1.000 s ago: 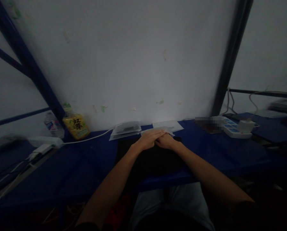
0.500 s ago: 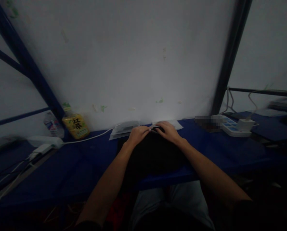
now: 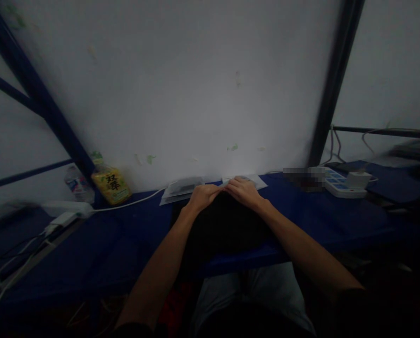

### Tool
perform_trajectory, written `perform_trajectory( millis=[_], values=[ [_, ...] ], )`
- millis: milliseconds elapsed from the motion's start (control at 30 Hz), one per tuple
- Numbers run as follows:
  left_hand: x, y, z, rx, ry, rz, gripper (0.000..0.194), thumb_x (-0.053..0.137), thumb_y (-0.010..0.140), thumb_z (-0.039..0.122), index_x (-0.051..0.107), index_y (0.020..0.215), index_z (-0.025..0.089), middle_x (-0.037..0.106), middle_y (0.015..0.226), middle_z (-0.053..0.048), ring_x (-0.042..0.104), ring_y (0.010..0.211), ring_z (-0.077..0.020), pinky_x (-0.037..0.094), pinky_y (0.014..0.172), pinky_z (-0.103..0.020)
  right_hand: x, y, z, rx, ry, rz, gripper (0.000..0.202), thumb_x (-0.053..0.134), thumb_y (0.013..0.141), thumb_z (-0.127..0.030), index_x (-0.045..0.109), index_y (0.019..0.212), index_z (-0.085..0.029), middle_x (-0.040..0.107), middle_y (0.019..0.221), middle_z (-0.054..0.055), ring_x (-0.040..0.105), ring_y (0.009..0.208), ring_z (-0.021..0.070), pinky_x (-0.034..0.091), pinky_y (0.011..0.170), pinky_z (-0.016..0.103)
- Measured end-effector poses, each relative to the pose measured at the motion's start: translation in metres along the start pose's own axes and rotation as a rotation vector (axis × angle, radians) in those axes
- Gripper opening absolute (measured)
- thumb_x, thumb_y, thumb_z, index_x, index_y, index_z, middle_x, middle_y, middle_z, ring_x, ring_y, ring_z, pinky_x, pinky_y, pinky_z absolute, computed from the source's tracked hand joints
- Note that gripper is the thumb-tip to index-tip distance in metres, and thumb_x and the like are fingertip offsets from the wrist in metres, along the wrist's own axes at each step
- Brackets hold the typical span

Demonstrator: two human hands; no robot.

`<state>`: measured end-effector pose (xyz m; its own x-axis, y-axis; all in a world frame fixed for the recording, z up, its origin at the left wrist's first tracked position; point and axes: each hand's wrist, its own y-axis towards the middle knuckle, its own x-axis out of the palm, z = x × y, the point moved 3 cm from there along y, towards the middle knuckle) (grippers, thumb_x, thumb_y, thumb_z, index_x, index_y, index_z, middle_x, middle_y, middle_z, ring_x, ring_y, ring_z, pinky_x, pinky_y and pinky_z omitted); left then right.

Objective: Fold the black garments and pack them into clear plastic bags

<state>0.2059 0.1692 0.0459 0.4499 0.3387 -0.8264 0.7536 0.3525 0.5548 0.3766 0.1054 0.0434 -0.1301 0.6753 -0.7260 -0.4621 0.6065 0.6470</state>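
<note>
A black cloth-like item (image 3: 227,225) lies on the blue table (image 3: 125,239) and hangs over its front edge. Both hands are at its far edge, fingertips nearly touching each other. My left hand (image 3: 203,196) is closed in a pinch on the black item. My right hand (image 3: 243,191) is also closed there, its fingers pressed together. A small pale bit shows between the fingertips, too dark to make out. Behind the hands lie a clear-covered packet (image 3: 183,187) on the left and a white sheet (image 3: 259,180) on the right.
A yellow-labelled bottle (image 3: 112,184) and a clear bottle (image 3: 78,184) stand at the left by the blue frame. White power strips lie at the left (image 3: 67,209) and right (image 3: 340,184), with cables. A pixelated dark object (image 3: 307,179) is beside the right strip.
My right hand's fingers have closed in toward my left hand, and the gap between thumb and fingers is gone. The view has shifted very slightly.
</note>
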Motion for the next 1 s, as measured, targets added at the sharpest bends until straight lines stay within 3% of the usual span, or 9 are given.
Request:
perform_trajectory(
  millis=[333, 633, 733, 833, 933, 1000],
  values=[
    [-0.019, -0.013, -0.038, -0.170, -0.081, 0.140, 0.028, 0.048, 0.095, 0.039, 0.073, 0.101, 0.026, 0.073, 0.103, -0.001, 0.067, 0.096, -0.0187, 0.051, 0.084, -0.031, 0.001, -0.016, 0.051, 0.152, 0.019, 0.009, 0.035, 0.035, 0.100, -0.034, 0.067, 0.100, -0.022, 0.062, 0.093, 0.009, 0.048, 0.091, 0.0224, 0.038, 0.070, 0.030],
    [-0.030, -0.023, -0.058, -0.303, -0.055, 0.198, 0.031, 0.051, 0.092, 0.044, 0.074, 0.097, 0.025, 0.073, 0.103, -0.002, 0.068, 0.096, -0.0211, 0.051, 0.084, -0.033, -0.005, -0.030, 0.072, 0.269, 0.004, 0.129, 0.035, 0.037, 0.099, -0.037, 0.068, 0.098, -0.021, 0.064, 0.092, 0.009, 0.050, 0.091, 0.0232, 0.040, 0.072, 0.032],
    [-0.031, -0.025, -0.062, -0.350, -0.181, 0.133, 0.034, 0.048, 0.092, 0.044, 0.075, 0.094, 0.023, 0.074, 0.100, -0.003, 0.068, 0.095, -0.0230, 0.051, 0.085, -0.036, -0.002, -0.034, 0.077, 0.280, 0.071, 0.141, 0.037, 0.039, 0.097, -0.041, 0.069, 0.092, -0.020, 0.065, 0.087, 0.008, 0.052, 0.088, 0.0224, 0.041, 0.072, 0.031],
    [-0.021, -0.021, -0.055, -0.343, -0.353, 0.040, 0.045, 0.032, 0.098, 0.040, 0.073, 0.102, 0.022, 0.072, 0.106, -0.003, 0.065, 0.103, -0.0210, 0.048, 0.092, -0.036, 0.003, -0.032, 0.074, 0.338, 0.151, 0.138, 0.043, 0.038, 0.097, -0.044, 0.070, 0.084, -0.019, 0.065, 0.082, 0.008, 0.055, 0.086, 0.0217, 0.043, 0.076, 0.032],
    [0.003, -0.014, -0.036, -0.312, -0.318, -0.067, 0.049, 0.029, 0.099, 0.047, 0.059, 0.127, 0.021, 0.060, 0.130, -0.006, 0.053, 0.123, -0.0211, 0.039, 0.104, -0.037, 0.016, -0.024, 0.057, 0.332, 0.234, 0.114, 0.043, 0.034, 0.098, -0.044, 0.067, 0.107, -0.019, 0.067, 0.103, 0.010, 0.055, 0.102, 0.0222, 0.043, 0.090, 0.035],
    [0.025, -0.013, -0.022, -0.289, -0.226, -0.210, 0.058, 0.033, 0.096, 0.056, 0.043, 0.141, 0.021, 0.042, 0.146, -0.010, 0.037, 0.136, -0.0248, 0.029, 0.110, -0.043, 0.031, -0.019, 0.040, 0.278, 0.266, 0.025, 0.048, 0.033, 0.097, -0.048, 0.053, 0.132, -0.020, 0.057, 0.129, 0.011, 0.047, 0.122, 0.0233, 0.039, 0.101, 0.038]
  ],
)
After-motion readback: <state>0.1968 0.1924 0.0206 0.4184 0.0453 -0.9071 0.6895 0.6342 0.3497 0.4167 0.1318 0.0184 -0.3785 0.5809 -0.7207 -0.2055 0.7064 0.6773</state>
